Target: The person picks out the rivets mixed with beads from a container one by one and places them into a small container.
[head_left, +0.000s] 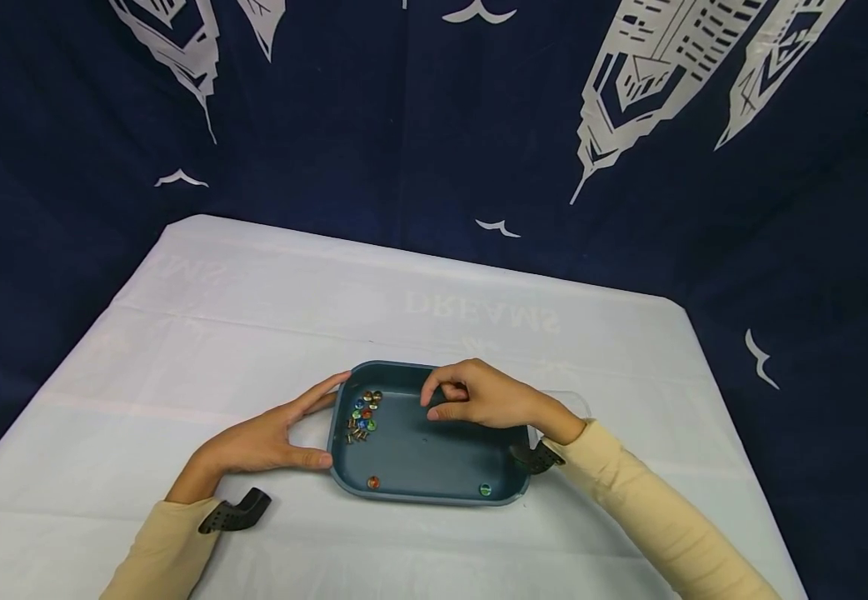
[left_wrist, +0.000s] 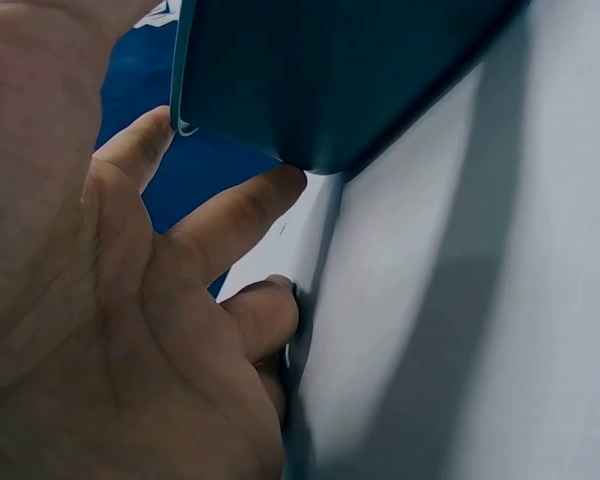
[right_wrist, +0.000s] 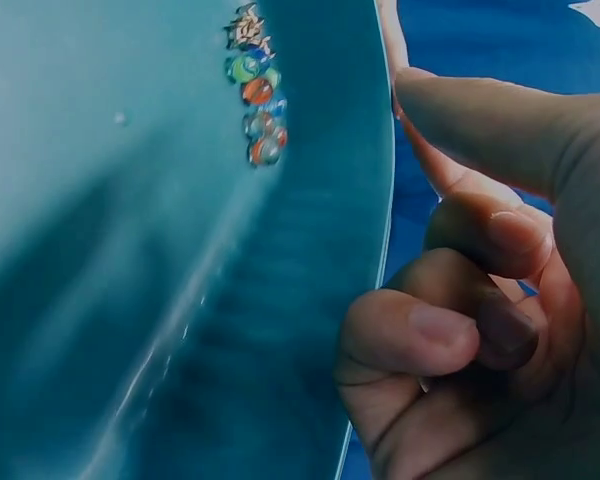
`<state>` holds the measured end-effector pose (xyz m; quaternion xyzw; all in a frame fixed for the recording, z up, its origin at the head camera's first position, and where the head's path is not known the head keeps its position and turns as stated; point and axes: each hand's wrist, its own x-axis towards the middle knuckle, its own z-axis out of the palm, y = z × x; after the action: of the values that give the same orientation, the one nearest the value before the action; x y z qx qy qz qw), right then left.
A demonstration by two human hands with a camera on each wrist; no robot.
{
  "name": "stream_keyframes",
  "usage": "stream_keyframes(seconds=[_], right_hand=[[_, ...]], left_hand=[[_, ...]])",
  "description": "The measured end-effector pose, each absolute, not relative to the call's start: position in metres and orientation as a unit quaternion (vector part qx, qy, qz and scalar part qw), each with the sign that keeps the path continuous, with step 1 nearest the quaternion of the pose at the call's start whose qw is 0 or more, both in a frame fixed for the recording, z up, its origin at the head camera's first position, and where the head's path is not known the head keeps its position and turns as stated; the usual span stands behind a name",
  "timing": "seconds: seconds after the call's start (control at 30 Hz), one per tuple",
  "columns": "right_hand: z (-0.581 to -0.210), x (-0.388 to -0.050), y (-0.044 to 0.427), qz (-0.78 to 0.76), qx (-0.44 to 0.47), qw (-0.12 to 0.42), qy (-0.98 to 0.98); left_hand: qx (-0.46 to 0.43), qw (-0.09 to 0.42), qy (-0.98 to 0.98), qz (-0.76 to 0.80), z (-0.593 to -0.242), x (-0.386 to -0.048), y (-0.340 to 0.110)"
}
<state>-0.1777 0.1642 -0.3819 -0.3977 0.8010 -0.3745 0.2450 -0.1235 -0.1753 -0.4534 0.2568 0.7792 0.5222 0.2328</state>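
Observation:
A blue-grey tray [head_left: 434,463] lies on the white cloth. Inside, along its left end, sits a cluster of glass marbles [head_left: 366,414] beside small brass-coloured screws [head_left: 357,434]. An orange marble [head_left: 373,482] and a green marble [head_left: 485,490] lie apart near the front wall. My left hand [head_left: 265,440] rests at the tray's left end, fingers spread, with fingertips [left_wrist: 290,180] against its outside. Over the tray's back right part hovers my right hand [head_left: 482,396], its thumb and index finger parted. Its other fingers [right_wrist: 420,335] curl loosely, and I see nothing held.
A clear plastic container [head_left: 573,402] shows partly behind the right wrist. White cloth [head_left: 291,292] covers the table, and a dark blue curtain [head_left: 314,150] hangs at its far side. Each forearm carries a black wrist mount [head_left: 236,511].

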Motion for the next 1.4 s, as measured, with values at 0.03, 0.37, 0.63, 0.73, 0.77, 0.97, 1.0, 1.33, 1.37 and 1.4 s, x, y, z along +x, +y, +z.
stream_keyframes(seconds=[0.03, 0.37, 0.63, 0.73, 0.77, 0.97, 1.0, 1.33, 1.37, 1.4], right_hand=[[-0.382, -0.178, 0.161, -0.374, -0.4, 0.245, 0.8], [-0.39, -0.181, 0.136, -0.366, -0.418, 0.255, 0.791], [-0.398, -0.182, 0.116, -0.336, -0.429, 0.264, 0.795], [-0.401, -0.182, 0.11, -0.327, -0.438, 0.267, 0.794], [-0.403, -0.182, 0.108, -0.324, -0.442, 0.268, 0.793], [-0.412, -0.183, 0.098, -0.309, -0.46, 0.275, 0.786], [-0.413, -0.184, 0.097, -0.307, -0.461, 0.275, 0.786], [-0.422, -0.182, 0.085, -0.278, -0.454, 0.27, 0.802], [-0.422, -0.182, 0.084, -0.275, -0.453, 0.27, 0.804], [-0.422, -0.182, 0.084, -0.273, -0.454, 0.27, 0.804]], left_hand=[[0.256, 0.234, 0.779, 0.522, -0.453, -0.124, -0.175], [0.257, 0.235, 0.779, 0.521, -0.452, -0.123, -0.175], [0.256, 0.236, 0.778, 0.523, -0.452, -0.123, -0.175], [0.26, 0.236, 0.776, 0.525, -0.452, -0.123, -0.175], [0.26, 0.236, 0.775, 0.525, -0.452, -0.123, -0.175], [0.258, 0.236, 0.775, 0.526, -0.453, -0.123, -0.176], [0.258, 0.236, 0.775, 0.526, -0.453, -0.123, -0.176], [0.256, 0.237, 0.775, 0.527, -0.454, -0.123, -0.176], [0.255, 0.237, 0.776, 0.526, -0.453, -0.123, -0.176], [0.255, 0.237, 0.776, 0.526, -0.453, -0.123, -0.176]])
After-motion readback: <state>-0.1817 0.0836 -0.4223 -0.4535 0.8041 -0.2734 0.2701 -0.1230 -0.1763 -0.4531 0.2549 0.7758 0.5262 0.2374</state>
